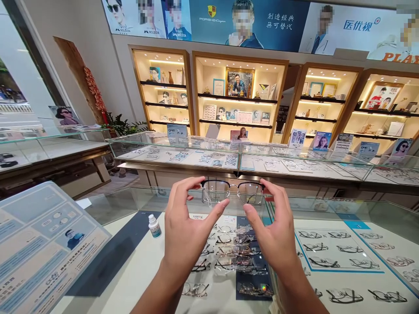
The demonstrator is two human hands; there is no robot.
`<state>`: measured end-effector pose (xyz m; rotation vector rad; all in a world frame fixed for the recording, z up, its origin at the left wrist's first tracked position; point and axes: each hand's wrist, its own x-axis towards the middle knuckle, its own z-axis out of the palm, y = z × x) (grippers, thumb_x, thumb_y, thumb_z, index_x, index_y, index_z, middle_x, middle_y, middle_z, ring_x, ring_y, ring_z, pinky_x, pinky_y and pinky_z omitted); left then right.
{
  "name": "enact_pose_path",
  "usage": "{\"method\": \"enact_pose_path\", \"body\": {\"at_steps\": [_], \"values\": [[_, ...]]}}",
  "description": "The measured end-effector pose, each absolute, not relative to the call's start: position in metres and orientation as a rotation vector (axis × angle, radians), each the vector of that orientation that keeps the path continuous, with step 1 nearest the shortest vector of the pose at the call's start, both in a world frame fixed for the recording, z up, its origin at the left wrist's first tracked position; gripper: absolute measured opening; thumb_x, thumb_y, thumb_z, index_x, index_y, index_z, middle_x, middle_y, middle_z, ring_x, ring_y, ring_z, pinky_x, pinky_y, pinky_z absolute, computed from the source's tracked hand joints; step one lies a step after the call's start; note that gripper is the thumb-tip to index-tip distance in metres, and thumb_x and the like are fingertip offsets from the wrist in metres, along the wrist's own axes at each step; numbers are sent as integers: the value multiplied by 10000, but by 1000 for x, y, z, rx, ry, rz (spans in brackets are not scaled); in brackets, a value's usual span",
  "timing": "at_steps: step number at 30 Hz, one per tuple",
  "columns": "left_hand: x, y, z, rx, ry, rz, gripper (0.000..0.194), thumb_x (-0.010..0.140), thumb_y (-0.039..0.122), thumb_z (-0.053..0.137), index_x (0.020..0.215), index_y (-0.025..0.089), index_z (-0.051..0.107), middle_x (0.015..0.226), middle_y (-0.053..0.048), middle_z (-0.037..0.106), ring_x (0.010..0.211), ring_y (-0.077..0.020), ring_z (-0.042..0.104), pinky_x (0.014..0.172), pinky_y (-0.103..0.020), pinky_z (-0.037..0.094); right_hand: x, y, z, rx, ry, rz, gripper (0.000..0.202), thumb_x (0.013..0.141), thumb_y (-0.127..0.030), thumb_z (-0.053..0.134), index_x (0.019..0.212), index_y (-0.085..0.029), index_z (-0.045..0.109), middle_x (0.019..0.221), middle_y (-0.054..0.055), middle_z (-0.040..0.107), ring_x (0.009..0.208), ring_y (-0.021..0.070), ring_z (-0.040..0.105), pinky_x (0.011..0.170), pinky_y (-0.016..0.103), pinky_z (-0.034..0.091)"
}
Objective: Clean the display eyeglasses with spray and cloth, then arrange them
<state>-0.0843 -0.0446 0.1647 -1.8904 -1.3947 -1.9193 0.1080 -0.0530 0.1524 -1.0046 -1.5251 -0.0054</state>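
Note:
A pair of eyeglasses with dark upper rims and clear lenses is held up level in front of me, above a glass display counter. My left hand grips its left end, fingers at the outer corner and thumb by the lower edge of the lens. At the other end, my right hand pinches the right corner in the same way. Below and between my wrists, rows of eyeglass frames lie inside the counter, partly hidden by my hands.
A small white bottle stands left of my left hand. A printed board tilts up at the near left. More eyeglasses lie to the right. Beyond run another glass showcase and lit wall shelves.

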Motion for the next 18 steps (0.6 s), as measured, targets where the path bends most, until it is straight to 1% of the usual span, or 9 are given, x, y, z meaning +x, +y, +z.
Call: {"method": "enact_pose_path", "body": {"at_steps": [6,14,18], "values": [[-84,-45,165,-1887,-1398,-1919,531,840,452,859,1292,293,631,1216,-57,668,1087,-259,646,887,-418,524,111,-51,152,-1015,-1527,23,509,967,-413,689,1451,-314,565,1365,98,630,1169,297,626,973,508,561],[-81,-47,163,-1853,-1417,-1921,539,844,458,854,1300,285,625,1213,-66,664,1060,-255,643,877,-420,534,112,-49,152,-1047,-1544,45,507,969,-421,673,1453,-316,560,1355,110,633,1162,317,631,953,527,565],[-80,-47,163,-1842,-1432,-1919,548,836,478,854,1293,279,628,1207,-69,663,1041,-256,647,878,-425,543,112,-50,152,-1036,-1534,35,524,964,-426,680,1460,-315,556,1354,104,635,1162,309,632,957,518,562]]}}
